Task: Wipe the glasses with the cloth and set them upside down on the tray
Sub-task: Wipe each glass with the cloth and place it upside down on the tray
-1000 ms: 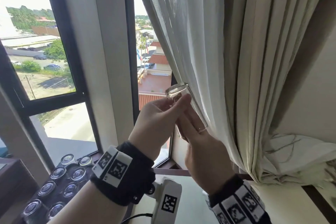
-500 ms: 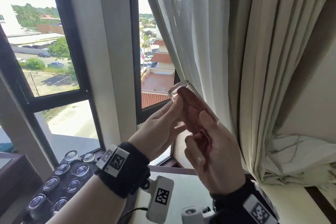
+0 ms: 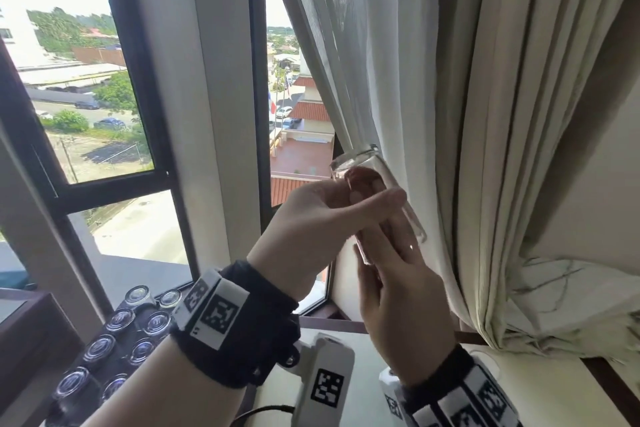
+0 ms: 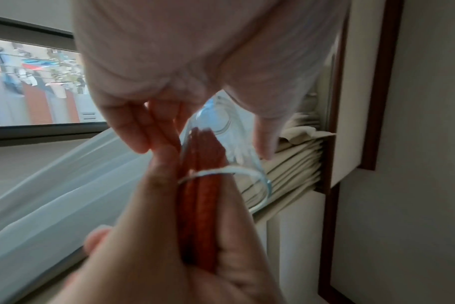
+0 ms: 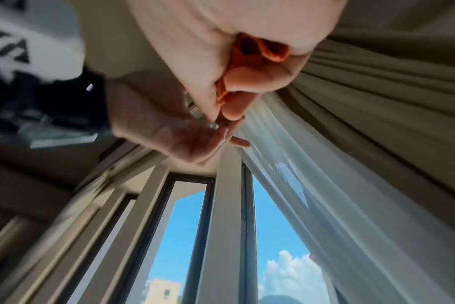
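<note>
A clear glass [image 3: 356, 159] is held up in front of the window, base up and left, mouth down and right. My left hand [image 3: 367, 196] grips it, thumb across the front and fingers behind. My right hand [image 3: 388, 253] comes from below and holds an orange-red cloth [image 3: 367, 180], its fingers pushed into the glass with it. The left wrist view shows the cloth [image 4: 203, 195] passing the glass rim [image 4: 221, 172]. In the right wrist view the cloth [image 5: 268, 51] is bunched in my right palm. A dark tray [image 3: 74, 357] at the lower left carries several upside-down glasses [image 3: 100, 347].
A sheer white curtain [image 3: 346, 45] and a heavy beige curtain [image 3: 502, 149] hang just behind and right of the glass. Dark window frames [image 3: 114, 184] stand to the left. A pale tabletop [image 3: 540, 392] lies below the hands.
One second ago no cloth showed in the glass; since then my right fingers have pushed it inside. My left thumb now lies across the front of the glass.
</note>
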{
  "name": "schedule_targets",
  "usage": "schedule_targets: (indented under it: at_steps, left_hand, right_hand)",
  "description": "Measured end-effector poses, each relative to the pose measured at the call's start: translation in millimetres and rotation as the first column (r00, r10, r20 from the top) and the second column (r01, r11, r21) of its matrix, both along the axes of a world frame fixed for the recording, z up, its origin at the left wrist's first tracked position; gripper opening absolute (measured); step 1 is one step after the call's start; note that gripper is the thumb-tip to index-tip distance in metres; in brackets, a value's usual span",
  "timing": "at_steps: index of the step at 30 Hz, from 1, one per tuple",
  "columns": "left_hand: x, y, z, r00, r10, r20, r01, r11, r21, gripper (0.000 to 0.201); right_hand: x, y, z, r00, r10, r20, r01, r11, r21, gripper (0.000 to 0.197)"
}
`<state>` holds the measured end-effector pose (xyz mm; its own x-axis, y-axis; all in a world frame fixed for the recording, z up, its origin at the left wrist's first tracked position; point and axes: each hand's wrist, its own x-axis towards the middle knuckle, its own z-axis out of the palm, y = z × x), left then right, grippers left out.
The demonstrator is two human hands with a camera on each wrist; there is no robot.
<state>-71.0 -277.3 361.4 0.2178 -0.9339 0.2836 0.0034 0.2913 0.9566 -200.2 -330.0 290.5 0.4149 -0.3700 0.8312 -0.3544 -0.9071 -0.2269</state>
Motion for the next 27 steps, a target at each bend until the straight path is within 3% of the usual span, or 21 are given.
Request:
schedule_targets:
  at_steps: [2, 3, 5, 7, 8, 9, 10, 11, 12, 13, 14, 16, 18, 20, 21, 22, 23, 24, 25, 26, 27]
  left_hand:
    - [-0.9, -1.1, -4.1, 0.996, -0.091, -0.005, 0.091, 0.996, -0.018, 0.009]
    - [0.8, -1.0, -7.1, 0.989, -0.142, -0.041, 0.141, 0.989, -0.037, 0.006]
    - [6.4, -0.1, -13.5, 0.957, -0.262, -0.123, 0.253, 0.964, -0.083, 0.012]
    - [11.7, -1.6, -21.5, 0.915, -0.328, -0.234, 0.304, 0.943, -0.133, 0.022]
    - [12.2, -3.6, -24.6, 0.905, -0.317, -0.285, 0.285, 0.947, -0.147, 0.032]
    - [10.9, -5.0, -25.9, 0.901, -0.285, -0.327, 0.250, 0.957, -0.147, 0.053]
    - [11.0, -6.2, -28.4, 0.907, -0.237, -0.348, 0.200, 0.970, -0.141, 0.073]
    - [11.0, -7.3, -29.7, 0.915, -0.185, -0.359, 0.149, 0.981, -0.127, 0.083]
    - [11.9, -8.9, -30.2, 0.924, -0.128, -0.360, 0.097, 0.990, -0.103, 0.077]
    - [12.9, -10.1, -28.4, 0.938, -0.065, -0.340, 0.044, 0.997, -0.068, 0.063]
    - [12.3, -10.4, -24.7, 0.960, -0.004, -0.279, -0.004, 1.000, -0.031, 0.048]
    - [11.3, -9.4, -20.0, 0.988, 0.121, -0.092, -0.121, 0.993, 0.004, 0.042]
    - [9.8, -8.4, -21.3, 0.987, 0.159, 0.013, -0.159, 0.987, -0.003, 0.047]
    - [11.4, -8.5, -24.6, 0.996, 0.087, 0.001, -0.087, 0.996, -0.008, 0.046]
    - [13.3, -7.0, -26.3, 0.999, 0.027, -0.046, -0.028, 0.999, -0.026, 0.044]
    - [15.4, -4.6, -28.0, 0.992, -0.038, -0.118, 0.032, 0.998, -0.058, 0.043]
    - [16.5, -2.7, -28.7, 0.977, -0.092, -0.194, 0.076, 0.993, -0.085, 0.044]
    - [17.2, -2.1, -29.7, 0.957, -0.116, -0.264, 0.093, 0.991, -0.098, 0.044]
    - [16.8, -2.3, -29.2, 0.943, -0.111, -0.315, 0.085, 0.992, -0.095, 0.042]
    - [15.8, -2.8, -27.5, 0.938, -0.081, -0.338, 0.055, 0.995, -0.087, 0.040]
    - [14.4, -3.7, -24.8, 0.943, -0.032, -0.333, 0.007, 0.997, -0.075, 0.035]
  right_hand:
    - [1.8, 3.8, 1.9, 0.982, 0.178, 0.059, -0.186, 0.958, 0.218, 0.075]
    - [0.1, 7.9, 5.6, 0.947, 0.282, 0.154, -0.320, 0.872, 0.370, 0.076]
    - [-5.5, 21.3, 17.9, 0.784, 0.441, 0.437, -0.619, 0.508, 0.599, 0.078]
    - [-8.0, 31.8, 29.5, 0.553, 0.421, 0.719, -0.817, 0.104, 0.567, 0.073]
    - [-7.5, 33.7, 31.7, 0.490, 0.392, 0.778, -0.849, 0.012, 0.529, 0.072]
    - [-6.3, 33.5, 31.5, 0.490, 0.404, 0.773, -0.848, 0.013, 0.531, 0.070]
    - [-4.4, 31.8, 30.7, 0.556, 0.440, 0.705, -0.811, 0.105, 0.575, 0.068]
    - [-3.0, 27.7, 26.8, 0.662, 0.471, 0.582, -0.736, 0.266, 0.622, 0.068]
    - [-2.9, 21.5, 21.6, 0.789, 0.464, 0.403, -0.607, 0.486, 0.629, 0.070]
    - [-4.3, 14.3, 16.5, 0.901, 0.396, 0.177, -0.426, 0.731, 0.533, 0.076]
    - [-5.1, 8.0, 12.6, 0.962, 0.262, -0.075, -0.221, 0.911, 0.347, 0.084]
    - [-3.0, -0.3, 5.4, 0.940, 0.006, -0.342, 0.040, 0.991, 0.127, 0.098]
    - [2.4, -3.4, 0.1, 0.950, -0.025, -0.311, 0.061, 0.993, 0.106, 0.096]
    - [7.9, -0.8, 0.4, 0.974, 0.217, -0.064, -0.189, 0.938, 0.290, 0.084]
    - [7.2, 3.8, 6.7, 0.914, 0.384, 0.130, -0.397, 0.785, 0.476, 0.083]
    - [4.2, 10.8, 14.5, 0.799, 0.500, 0.334, -0.589, 0.541, 0.601, 0.082]
    - [1.0, 17.1, 21.6, 0.671, 0.532, 0.516, -0.717, 0.288, 0.635, 0.079]
    - [-0.8, 21.7, 25.6, 0.566, 0.519, 0.641, -0.786, 0.103, 0.610, 0.074]
    - [-2.5, 24.8, 26.3, 0.502, 0.513, 0.696, -0.814, 0.007, 0.581, 0.071]
    - [-2.1, 24.3, 22.2, 0.496, 0.511, 0.702, -0.815, -0.005, 0.580, 0.071]
    - [-1.3, 21.7, 17.1, 0.552, 0.519, 0.653, -0.789, 0.073, 0.609, 0.072]
